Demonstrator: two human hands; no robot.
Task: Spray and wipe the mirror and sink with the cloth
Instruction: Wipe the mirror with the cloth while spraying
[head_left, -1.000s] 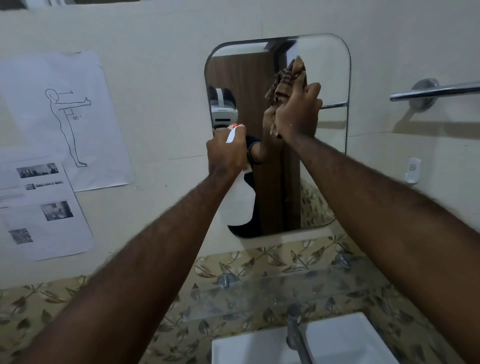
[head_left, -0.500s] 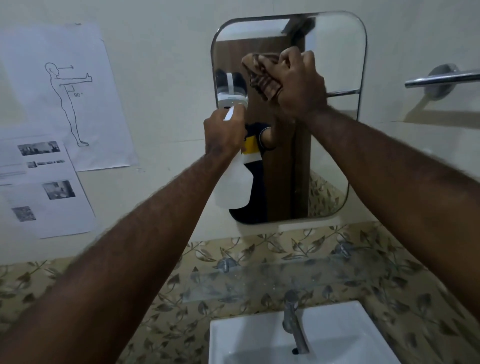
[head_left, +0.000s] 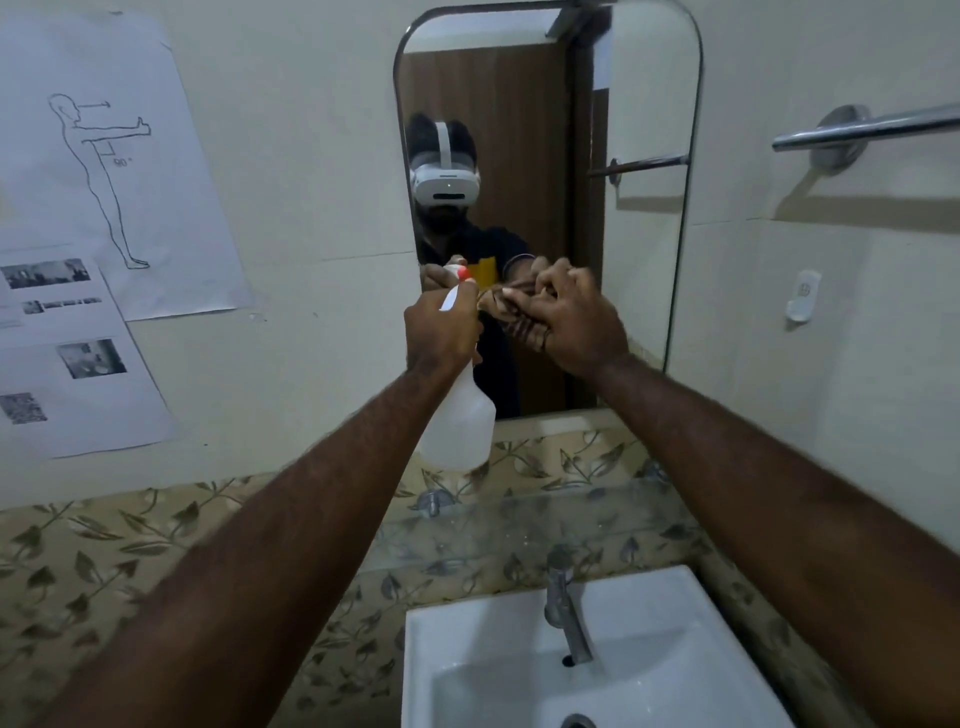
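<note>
Poster (head_left: 104, 171) reads "90°"; spray bottle (head_left: 460, 421) unlabelled.

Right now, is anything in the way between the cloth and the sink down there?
Nothing visible blocks it. The right hand holds the cloth bunched against the mirror. Below are only a glass shelf along the wall and the tap at the back of the sink.

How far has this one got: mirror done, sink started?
In hand: the right hand presses the cloth to the lower mirror; the left hand holds the spray bottle. Whether the upper glass is finished cannot be told. Left: the sink, untouched below.
</note>
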